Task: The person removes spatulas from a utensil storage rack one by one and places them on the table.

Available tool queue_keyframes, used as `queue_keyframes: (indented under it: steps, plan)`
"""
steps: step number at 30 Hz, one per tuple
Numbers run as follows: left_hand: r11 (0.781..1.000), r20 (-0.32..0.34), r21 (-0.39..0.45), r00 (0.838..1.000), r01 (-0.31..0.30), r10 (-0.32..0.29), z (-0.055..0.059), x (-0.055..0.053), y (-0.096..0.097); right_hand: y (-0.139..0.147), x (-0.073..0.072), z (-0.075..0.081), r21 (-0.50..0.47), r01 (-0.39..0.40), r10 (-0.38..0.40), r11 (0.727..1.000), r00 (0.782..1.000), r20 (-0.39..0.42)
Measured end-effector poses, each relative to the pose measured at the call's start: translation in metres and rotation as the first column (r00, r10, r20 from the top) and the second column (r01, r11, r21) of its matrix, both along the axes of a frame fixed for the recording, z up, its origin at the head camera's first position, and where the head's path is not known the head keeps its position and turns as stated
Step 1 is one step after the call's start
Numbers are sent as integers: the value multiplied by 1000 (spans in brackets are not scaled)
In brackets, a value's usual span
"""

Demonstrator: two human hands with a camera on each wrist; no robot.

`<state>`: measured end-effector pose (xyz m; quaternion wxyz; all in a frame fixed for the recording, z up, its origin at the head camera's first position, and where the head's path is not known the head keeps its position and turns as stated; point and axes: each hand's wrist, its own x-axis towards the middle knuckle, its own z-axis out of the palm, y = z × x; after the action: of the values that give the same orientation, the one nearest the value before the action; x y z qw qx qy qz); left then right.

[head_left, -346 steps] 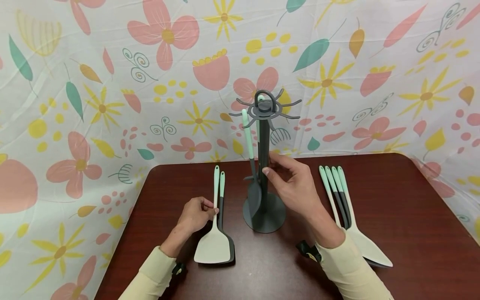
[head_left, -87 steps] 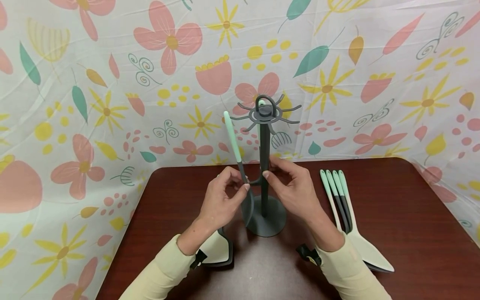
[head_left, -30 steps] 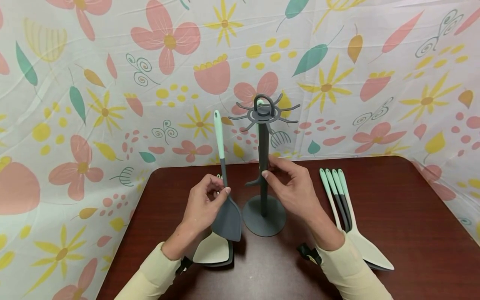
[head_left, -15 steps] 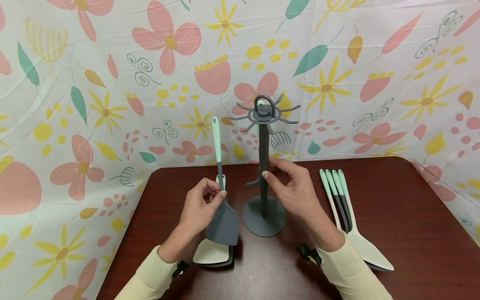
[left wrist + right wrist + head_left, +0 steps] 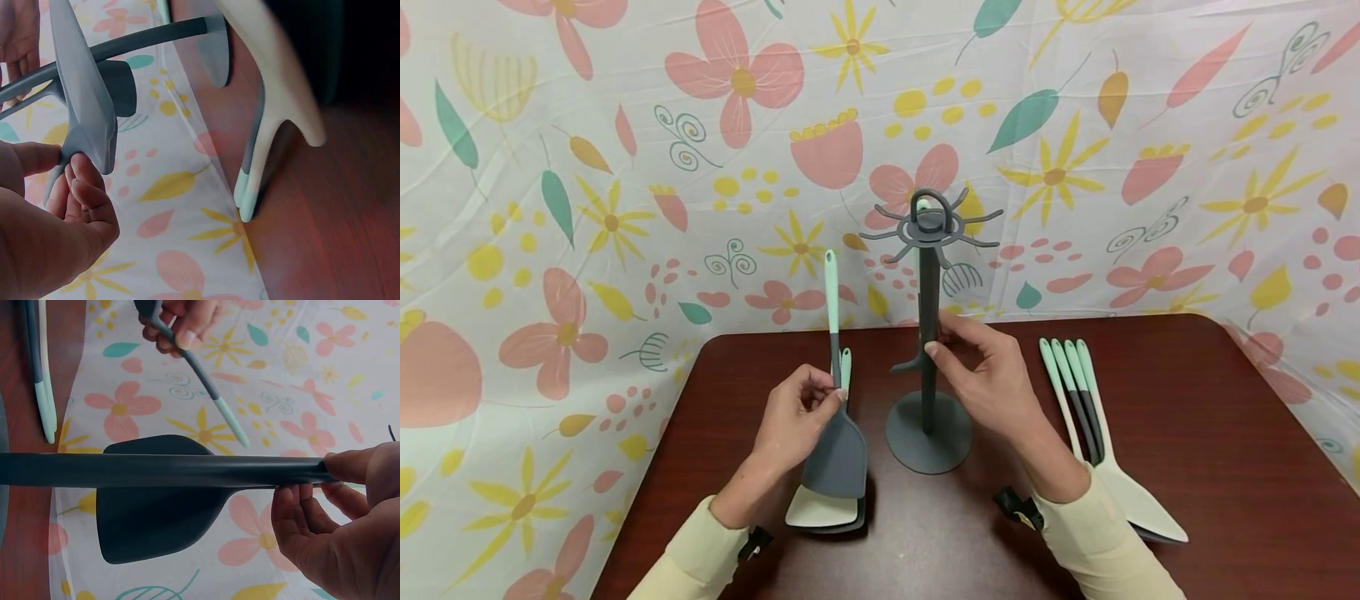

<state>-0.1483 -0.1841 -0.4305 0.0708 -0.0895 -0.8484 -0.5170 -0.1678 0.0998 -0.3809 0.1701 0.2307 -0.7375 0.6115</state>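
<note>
My left hand pinches a grey turner by its neck, mint handle up and blade down. The blade hangs over a cream turner, which lies on a grey turner at the table's left. My right hand holds the pole of the grey utensil stand, thumb on one side and fingers behind. In the right wrist view another dark turner hangs behind the pole, its neck close to my right fingers. Seen from the head, the pole hides most of it.
At the right lie several cream and grey turners with mint handles, side by side. Curved hooks fan out from the stand's top. A flowered cloth hangs behind the dark wooden table.
The left hand, first at the cream turner, took the grey turner off the stand. It has since carried it left and down over the pair. The right hand stays on the pole.
</note>
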Motion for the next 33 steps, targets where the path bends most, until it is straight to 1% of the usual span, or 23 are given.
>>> queue_keyframes:
  steps: [11,19,26,33]
  plan:
    - [999,52,-41,999,-7,9,-11,0,-12,0,-1,0,7,-5,5,1000,1000,7]
    - [996,97,-85,995,-19,28,-16,0,-17,1,-1,0,3,-13,13,1000,1000,-3]
    - [989,151,-139,986,-50,71,-20,0,-20,1,-1,-1,-6,-22,22,1000,1000,1]
    - [987,194,-152,977,-55,84,-26,0,-21,1,0,-1,-5,-21,21,1000,1000,-2]
